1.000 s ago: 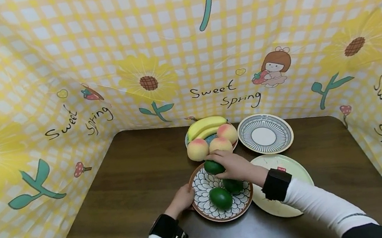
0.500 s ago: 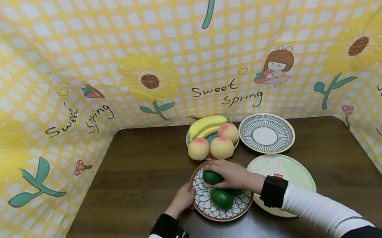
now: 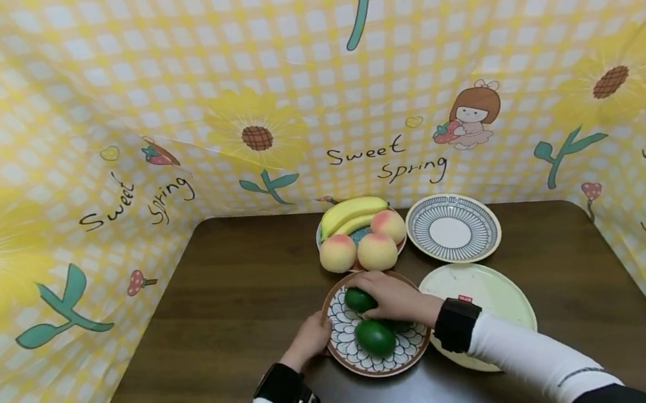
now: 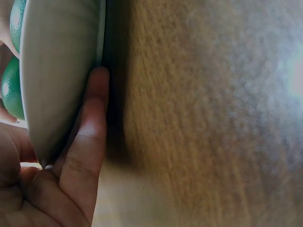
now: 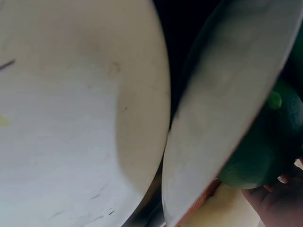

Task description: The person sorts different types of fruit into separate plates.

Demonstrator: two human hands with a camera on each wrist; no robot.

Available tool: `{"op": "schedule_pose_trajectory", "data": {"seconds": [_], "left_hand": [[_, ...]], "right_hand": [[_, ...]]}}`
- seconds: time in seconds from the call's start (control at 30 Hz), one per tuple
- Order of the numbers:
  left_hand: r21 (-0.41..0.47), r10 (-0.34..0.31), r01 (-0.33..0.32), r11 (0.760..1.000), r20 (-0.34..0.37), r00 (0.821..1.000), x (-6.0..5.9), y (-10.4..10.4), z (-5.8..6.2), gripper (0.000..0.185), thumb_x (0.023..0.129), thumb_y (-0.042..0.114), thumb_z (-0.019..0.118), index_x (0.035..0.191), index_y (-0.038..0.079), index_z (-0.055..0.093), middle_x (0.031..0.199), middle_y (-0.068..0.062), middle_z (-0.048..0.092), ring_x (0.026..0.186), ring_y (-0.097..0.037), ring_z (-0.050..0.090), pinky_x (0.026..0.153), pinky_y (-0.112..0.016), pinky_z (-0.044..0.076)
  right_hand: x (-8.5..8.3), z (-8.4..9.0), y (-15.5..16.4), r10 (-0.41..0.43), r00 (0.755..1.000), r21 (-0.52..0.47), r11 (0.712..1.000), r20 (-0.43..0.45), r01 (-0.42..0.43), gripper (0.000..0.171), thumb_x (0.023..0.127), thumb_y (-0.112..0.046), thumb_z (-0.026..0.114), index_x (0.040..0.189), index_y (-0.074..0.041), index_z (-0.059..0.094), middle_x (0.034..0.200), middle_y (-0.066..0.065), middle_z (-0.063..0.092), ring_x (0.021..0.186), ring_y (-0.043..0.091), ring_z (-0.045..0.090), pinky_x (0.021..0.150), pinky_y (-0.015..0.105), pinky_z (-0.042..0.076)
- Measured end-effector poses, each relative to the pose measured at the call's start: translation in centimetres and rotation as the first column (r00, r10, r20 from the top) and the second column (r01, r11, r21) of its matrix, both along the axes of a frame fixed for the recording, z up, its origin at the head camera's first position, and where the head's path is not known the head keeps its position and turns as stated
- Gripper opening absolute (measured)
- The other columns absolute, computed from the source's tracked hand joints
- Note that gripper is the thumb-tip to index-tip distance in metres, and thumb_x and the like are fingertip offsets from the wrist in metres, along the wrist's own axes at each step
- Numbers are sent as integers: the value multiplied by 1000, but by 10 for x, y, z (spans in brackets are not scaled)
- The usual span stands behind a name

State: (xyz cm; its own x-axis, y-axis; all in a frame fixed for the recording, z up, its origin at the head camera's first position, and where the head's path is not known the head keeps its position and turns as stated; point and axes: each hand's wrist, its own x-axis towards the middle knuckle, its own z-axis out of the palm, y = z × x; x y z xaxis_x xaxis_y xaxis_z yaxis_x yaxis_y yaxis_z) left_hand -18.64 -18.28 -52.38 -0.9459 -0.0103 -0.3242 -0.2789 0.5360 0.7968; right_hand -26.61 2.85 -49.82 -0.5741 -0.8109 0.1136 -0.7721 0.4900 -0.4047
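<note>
My left hand (image 3: 308, 338) grips the left rim of a brown-rimmed, petal-patterned plate (image 3: 343, 339). In the left wrist view its fingers (image 4: 92, 120) reach under the plate's pale underside (image 4: 61, 71). Over the plate's far part, my right hand (image 3: 397, 298) curls its fingers around a dark green avocado (image 3: 359, 300). A second avocado (image 3: 376, 338) lies in front of that one on the plate. Another, mostly covered by the right hand, sits to its right. The right wrist view shows a green avocado (image 5: 255, 156) with a light stem spot, beyond the plate's edge.
Behind the patterned plate stands a dish with bananas (image 3: 352, 213) and three peaches (image 3: 377, 252). A blue-and-white striped plate (image 3: 450, 231) stands to its right. The pale green plate (image 3: 502, 293) nearly touches the patterned plate's right side. Brown tabletop (image 3: 219, 300) stretches left.
My right hand has lowered the avocado from the plate's far edge onto the patterned plate and moved slightly nearer. In the last half second it barely moves. My left hand stays on the rim.
</note>
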Motion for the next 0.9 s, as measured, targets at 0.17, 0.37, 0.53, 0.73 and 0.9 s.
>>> {"op": "schedule_pose_trajectory", "data": {"seconds": [0.17, 0.37, 0.53, 0.73, 0.9], "left_hand": [[-4, -5, 5, 1000, -15, 1000, 1, -1, -1, 35, 105, 9, 44, 128, -16, 54, 91, -18, 64, 63, -13, 57, 54, -25, 51], [0, -9, 9, 1000, -13, 1000, 0, -1, -1, 34, 105, 8, 43, 128, -16, 54, 89, -19, 64, 62, -14, 58, 54, -27, 53], [4, -4, 4, 1000, -9, 1000, -2, -1, -1, 35, 105, 9, 43, 129, -15, 54, 90, -19, 65, 62, -13, 58, 54, -27, 53], [14, -5, 5, 1000, -1, 1000, -2, -2, -1, 37, 106, 9, 43, 133, -15, 52, 92, -19, 66, 63, -13, 59, 55, -27, 53], [3, -2, 2, 1000, -12, 1000, -1, -2, -1, 36, 105, 8, 43, 130, -15, 54, 92, -19, 66, 65, -14, 59, 55, -25, 50]], "right_hand": [[-3, -2, -4, -9, 1000, 28, 1000, 27, 9, 62, 87, -21, 83, 141, -7, 56, 141, 13, 61, 130, 31, 58, 107, 47, 51], [-6, -6, -7, -27, 999, 84, 996, 41, 23, 62, 87, -22, 82, 142, -10, 55, 142, 14, 60, 129, 33, 58, 101, 50, 54], [-8, -5, -9, -39, 997, 109, 994, 63, 32, 62, 88, -22, 82, 142, -10, 54, 142, 14, 60, 129, 33, 58, 102, 50, 53], [-8, -2, -10, -36, 997, 114, 993, 72, 28, 65, 88, -22, 81, 144, -7, 53, 144, 17, 58, 131, 34, 58, 105, 50, 52], [-8, -5, -10, -34, 998, 105, 994, 57, 28, 67, 87, -23, 83, 145, -8, 52, 145, 17, 57, 131, 35, 58, 107, 50, 51]]}}
